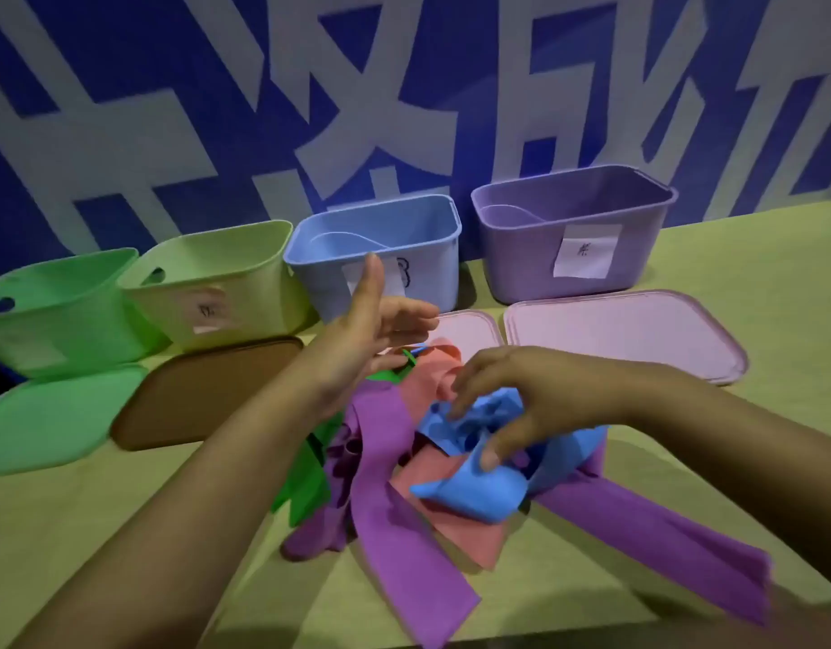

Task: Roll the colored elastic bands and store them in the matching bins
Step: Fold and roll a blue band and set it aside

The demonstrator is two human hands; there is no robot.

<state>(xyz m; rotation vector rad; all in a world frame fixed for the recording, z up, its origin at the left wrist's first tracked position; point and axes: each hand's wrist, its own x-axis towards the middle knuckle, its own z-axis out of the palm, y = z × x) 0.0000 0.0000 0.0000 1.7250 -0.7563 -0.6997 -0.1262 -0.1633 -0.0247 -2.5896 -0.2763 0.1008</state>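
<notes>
Several bands lie tangled mid-desk: a blue band on top, with purple bands, a salmon band and a green band beneath. The right hand pinches the blue band in a narrow grip. The left hand hovers above, fingers spread wide. Behind stand four bins: green, yellow, blue, purple.

Head-worn view looks forward and down, close over the table.
</notes>
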